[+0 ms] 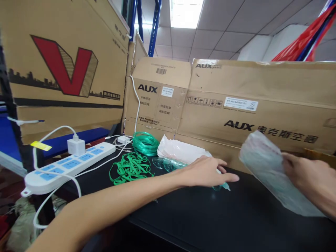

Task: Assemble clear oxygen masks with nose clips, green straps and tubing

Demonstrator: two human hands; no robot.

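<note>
On the black table point(210, 220): clear green plastic pieces point(172, 165), partly covered by the left hand point(206, 171); thumb extended, fingers bent, any grip hidden. Above its right side: cloudy plastic bag point(270, 171), pinched in the right hand point(307, 175), fingertips hidden, contents unclear, forearm cut off. Behind the pieces: white wrapper point(181, 149). Left of them: tangled green bands point(131, 168), coiled green tubing point(146, 143).

Black table point(210, 220), green tubing point(145, 143), green straps point(131, 168)
</note>
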